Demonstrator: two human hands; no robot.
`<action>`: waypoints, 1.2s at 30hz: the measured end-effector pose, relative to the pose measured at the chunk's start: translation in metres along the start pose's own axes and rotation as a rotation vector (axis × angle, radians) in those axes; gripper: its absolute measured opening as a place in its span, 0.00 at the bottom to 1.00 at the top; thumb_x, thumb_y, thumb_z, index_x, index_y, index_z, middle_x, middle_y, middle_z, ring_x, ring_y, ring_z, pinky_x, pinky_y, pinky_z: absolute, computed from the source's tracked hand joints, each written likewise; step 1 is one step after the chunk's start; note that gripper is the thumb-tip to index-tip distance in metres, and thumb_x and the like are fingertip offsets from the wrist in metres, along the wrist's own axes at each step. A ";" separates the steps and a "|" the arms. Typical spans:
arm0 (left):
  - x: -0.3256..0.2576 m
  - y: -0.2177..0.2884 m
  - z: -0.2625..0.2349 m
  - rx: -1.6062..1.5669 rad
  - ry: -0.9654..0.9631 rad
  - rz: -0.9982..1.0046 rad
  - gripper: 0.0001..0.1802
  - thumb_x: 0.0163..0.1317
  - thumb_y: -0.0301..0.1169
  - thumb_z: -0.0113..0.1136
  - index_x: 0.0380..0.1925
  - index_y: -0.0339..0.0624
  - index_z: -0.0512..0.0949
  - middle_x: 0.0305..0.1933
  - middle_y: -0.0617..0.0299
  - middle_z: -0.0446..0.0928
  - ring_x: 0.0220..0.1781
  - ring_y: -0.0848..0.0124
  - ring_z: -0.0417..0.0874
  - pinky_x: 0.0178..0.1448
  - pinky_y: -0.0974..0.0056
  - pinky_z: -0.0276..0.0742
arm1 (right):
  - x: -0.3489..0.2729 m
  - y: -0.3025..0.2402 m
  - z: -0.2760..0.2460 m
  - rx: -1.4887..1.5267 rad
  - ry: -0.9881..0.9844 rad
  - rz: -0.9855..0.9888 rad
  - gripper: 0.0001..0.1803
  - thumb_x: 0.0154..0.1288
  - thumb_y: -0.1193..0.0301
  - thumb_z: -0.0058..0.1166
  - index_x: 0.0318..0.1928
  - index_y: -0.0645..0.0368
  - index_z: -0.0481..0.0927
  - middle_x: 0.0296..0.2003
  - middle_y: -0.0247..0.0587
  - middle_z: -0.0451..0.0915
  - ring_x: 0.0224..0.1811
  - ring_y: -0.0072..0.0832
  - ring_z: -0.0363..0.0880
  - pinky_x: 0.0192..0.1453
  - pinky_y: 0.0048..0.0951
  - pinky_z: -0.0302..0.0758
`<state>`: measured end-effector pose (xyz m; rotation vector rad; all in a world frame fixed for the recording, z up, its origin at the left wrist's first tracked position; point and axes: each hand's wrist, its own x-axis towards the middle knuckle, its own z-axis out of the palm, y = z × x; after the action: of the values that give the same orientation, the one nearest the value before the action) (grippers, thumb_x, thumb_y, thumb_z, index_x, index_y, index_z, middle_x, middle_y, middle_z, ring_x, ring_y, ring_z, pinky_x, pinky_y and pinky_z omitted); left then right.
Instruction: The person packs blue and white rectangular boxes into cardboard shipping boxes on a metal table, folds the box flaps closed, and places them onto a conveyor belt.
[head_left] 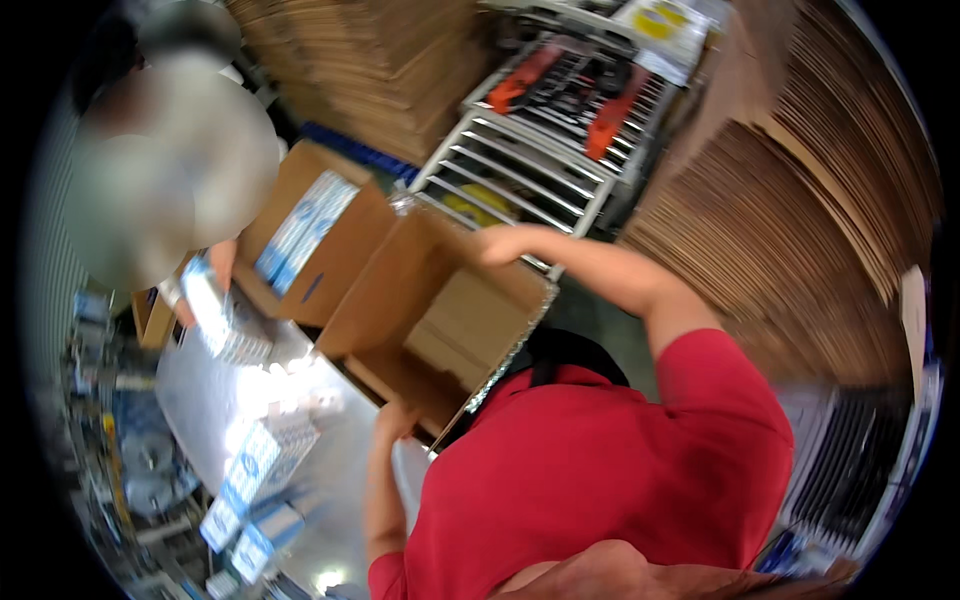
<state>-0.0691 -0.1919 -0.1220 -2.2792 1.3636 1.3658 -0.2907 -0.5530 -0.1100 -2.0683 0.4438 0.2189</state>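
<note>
An open brown cardboard box [365, 315] is in front of me, and its inside shows bare cardboard walls and bottom. My left hand [397, 420] grips its near left edge, fingers closed around the cardboard. At the far right corner my right hand [505, 243] is closed over the rim. Beyond it, to the left, stands a second cardboard box [345, 258] with blue-and-white cartons [305, 230] in it. The motion blur hides my fingertips.
A co-worker's hands [222, 265] hold blue-and-white cartons [222, 320] at the left. More cartons [258, 465] lie on the shiny metal table [345, 480]. A roller conveyor [510, 165] stands ahead. Flattened cardboard stacks [760, 240] rise at the right, another [365, 70] behind.
</note>
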 end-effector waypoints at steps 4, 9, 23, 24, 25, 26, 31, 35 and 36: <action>-0.052 0.018 -0.056 0.272 0.361 0.388 0.08 0.52 0.34 0.58 0.25 0.42 0.81 0.21 0.53 0.78 0.26 0.61 0.81 0.32 0.60 0.75 | 0.025 -0.093 0.054 -0.324 0.043 0.254 0.22 0.44 0.74 0.47 0.40 0.77 0.72 0.32 0.63 0.79 0.37 0.48 0.80 0.37 0.41 0.77; -0.133 0.231 -0.135 -0.133 0.394 1.295 0.10 0.49 0.17 0.57 0.32 0.38 0.80 0.32 0.58 0.77 0.34 0.61 0.76 0.39 0.62 0.72 | 0.025 -0.100 0.038 -0.398 -0.070 0.280 0.19 0.43 0.74 0.50 0.36 0.76 0.75 0.24 0.56 0.80 0.24 0.43 0.81 0.25 0.39 0.77; -0.140 0.407 -0.162 0.651 0.962 1.326 0.11 0.57 0.37 0.55 0.26 0.42 0.81 0.29 0.62 0.78 0.45 0.62 0.76 0.58 0.46 0.59 | -0.019 -0.118 0.026 -0.323 -0.088 0.255 0.25 0.47 0.73 0.52 0.47 0.74 0.73 0.39 0.63 0.78 0.40 0.46 0.80 0.41 0.39 0.78; -0.154 0.410 -0.162 0.458 0.875 1.511 0.09 0.56 0.33 0.56 0.29 0.41 0.81 0.32 0.62 0.79 0.44 0.62 0.76 0.57 0.55 0.63 | -0.016 -0.116 0.023 -0.314 -0.079 0.248 0.25 0.47 0.73 0.52 0.48 0.73 0.73 0.40 0.63 0.77 0.40 0.46 0.80 0.41 0.39 0.78; -0.164 0.416 -0.155 0.185 0.599 1.741 0.06 0.54 0.29 0.57 0.31 0.40 0.78 0.36 0.59 0.78 0.44 0.60 0.76 0.52 0.58 0.67 | -0.015 -0.116 0.023 -0.321 -0.088 0.235 0.25 0.47 0.73 0.52 0.48 0.73 0.72 0.40 0.63 0.77 0.40 0.46 0.80 0.41 0.39 0.77; -0.178 0.425 -0.146 -0.039 0.218 1.863 0.07 0.53 0.30 0.59 0.31 0.40 0.78 0.38 0.57 0.77 0.43 0.58 0.76 0.50 0.57 0.68 | -0.014 -0.116 0.024 -0.321 -0.096 0.229 0.25 0.47 0.73 0.52 0.49 0.73 0.71 0.40 0.63 0.77 0.40 0.46 0.80 0.42 0.39 0.77; -0.199 0.455 -0.103 -0.202 -0.432 2.001 0.04 0.55 0.25 0.58 0.30 0.36 0.78 0.38 0.55 0.77 0.38 0.61 0.77 0.42 0.62 0.71 | -0.017 -0.110 0.022 -0.312 -0.106 0.218 0.27 0.48 0.73 0.52 0.51 0.73 0.69 0.42 0.63 0.75 0.42 0.46 0.79 0.43 0.39 0.77; -0.197 0.461 -0.120 -0.105 -0.563 1.821 0.06 0.54 0.27 0.60 0.28 0.35 0.79 0.30 0.57 0.78 0.35 0.62 0.79 0.37 0.64 0.71 | -0.014 -0.109 0.029 -0.309 -0.112 0.201 0.28 0.48 0.73 0.53 0.52 0.72 0.67 0.44 0.63 0.74 0.43 0.46 0.78 0.45 0.39 0.76; -0.199 0.462 -0.123 -0.090 -0.549 1.810 0.06 0.53 0.28 0.61 0.27 0.35 0.79 0.27 0.58 0.79 0.34 0.63 0.79 0.36 0.65 0.71 | -0.014 -0.109 0.028 -0.309 -0.112 0.200 0.28 0.48 0.73 0.53 0.53 0.72 0.66 0.44 0.63 0.74 0.44 0.46 0.78 0.45 0.39 0.76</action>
<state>-0.3783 -0.3986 0.2382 0.0473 3.0414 1.9384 -0.2599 -0.4754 -0.0334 -2.2973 0.5773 0.5489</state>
